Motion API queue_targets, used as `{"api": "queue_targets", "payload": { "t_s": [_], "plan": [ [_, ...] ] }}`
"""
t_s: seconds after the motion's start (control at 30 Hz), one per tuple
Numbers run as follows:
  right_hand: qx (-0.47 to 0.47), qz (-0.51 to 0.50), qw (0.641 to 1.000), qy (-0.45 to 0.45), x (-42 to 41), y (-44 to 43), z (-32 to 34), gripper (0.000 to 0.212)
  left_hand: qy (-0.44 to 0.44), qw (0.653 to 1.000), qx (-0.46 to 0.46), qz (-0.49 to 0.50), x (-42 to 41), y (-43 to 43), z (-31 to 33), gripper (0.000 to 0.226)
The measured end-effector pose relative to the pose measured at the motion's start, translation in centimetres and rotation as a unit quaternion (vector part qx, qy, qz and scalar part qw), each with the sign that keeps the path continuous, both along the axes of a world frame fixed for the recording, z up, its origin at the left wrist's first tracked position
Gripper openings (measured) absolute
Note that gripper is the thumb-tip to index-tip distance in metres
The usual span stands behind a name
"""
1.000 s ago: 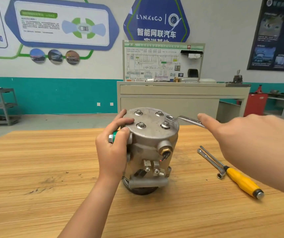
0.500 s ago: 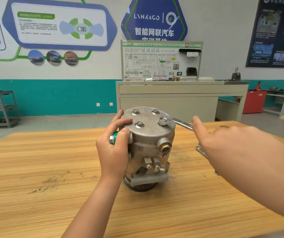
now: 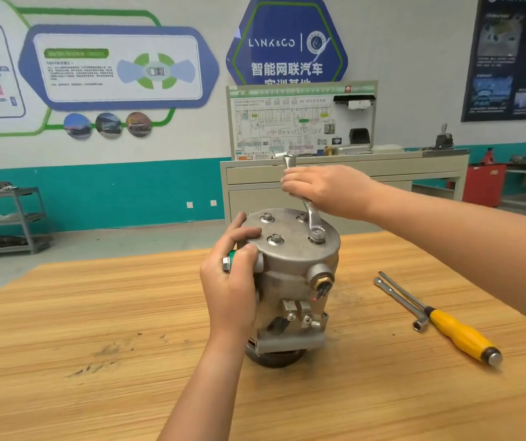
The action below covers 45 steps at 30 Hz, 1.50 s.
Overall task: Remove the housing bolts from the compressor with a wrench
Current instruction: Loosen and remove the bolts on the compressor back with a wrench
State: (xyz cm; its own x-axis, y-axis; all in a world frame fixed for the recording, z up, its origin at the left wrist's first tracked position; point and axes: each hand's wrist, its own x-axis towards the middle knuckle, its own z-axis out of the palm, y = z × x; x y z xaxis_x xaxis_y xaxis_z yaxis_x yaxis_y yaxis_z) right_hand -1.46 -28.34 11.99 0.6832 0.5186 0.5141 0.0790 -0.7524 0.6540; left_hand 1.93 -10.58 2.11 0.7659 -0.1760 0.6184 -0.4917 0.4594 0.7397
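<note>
A grey metal compressor (image 3: 290, 281) stands upright on the wooden table (image 3: 96, 329). Several bolts sit in its round top plate; one bolt (image 3: 275, 239) is near the front. A silver wrench (image 3: 312, 218) has its ring end on the right front bolt (image 3: 317, 232), and its handle points away from me and upward. My right hand (image 3: 322, 189) grips the wrench handle behind the compressor. My left hand (image 3: 233, 281) grips the compressor's left side, thumb and fingers on the top plate's rim, over a green-capped port (image 3: 229, 261).
A yellow-handled screwdriver (image 3: 459, 332) and a silver socket wrench (image 3: 401, 302) lie on the table to the right of the compressor. Behind the table stands a beige cabinet (image 3: 414, 173) with a display board. A metal shelf (image 3: 7, 218) is at far left.
The wrench handle has swung counterclockwise from pointing right to pointing away from me. My right hand went from pushing with a finger to gripping it. My left hand stayed put.
</note>
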Motion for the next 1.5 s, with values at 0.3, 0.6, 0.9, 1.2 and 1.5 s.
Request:
{"api": "queue_targets", "payload": {
  "t_s": [0.3, 0.6, 0.9, 1.2, 1.5],
  "plan": [
    [0.415, -0.038, 0.896, -0.153, -6.7, -1.3, -3.9, 0.023, 0.023, 0.999, -0.045, 0.006, 0.6, 0.6, -0.8, 0.026],
    [0.09, -0.399, 0.912, 0.023, -11.8, 4.9, -5.6, 0.052, 0.017, 0.999, -0.04, 0.016, 0.2, 0.2, -0.8, 0.025],
    [0.108, -0.419, 0.896, 0.103, -12.0, 10.0, -4.1, 0.07, 0.005, 0.999, -0.04, 0.023, -0.1, -0.2, -1.0, 0.023],
    [0.098, -0.25, 0.956, -0.118, -12.0, 5.2, -5.3, 0.018, 0.022, 0.999, -0.044, -0.013, 1.5, 0.9, -1.0, 0.027],
    [0.11, -0.139, 0.983, -0.054, -1.7, -1.2, -2.6, 0.029, 0.009, 0.999, -0.012, -0.03, 1.5, 0.0, 0.1, 0.026]
  ]
}}
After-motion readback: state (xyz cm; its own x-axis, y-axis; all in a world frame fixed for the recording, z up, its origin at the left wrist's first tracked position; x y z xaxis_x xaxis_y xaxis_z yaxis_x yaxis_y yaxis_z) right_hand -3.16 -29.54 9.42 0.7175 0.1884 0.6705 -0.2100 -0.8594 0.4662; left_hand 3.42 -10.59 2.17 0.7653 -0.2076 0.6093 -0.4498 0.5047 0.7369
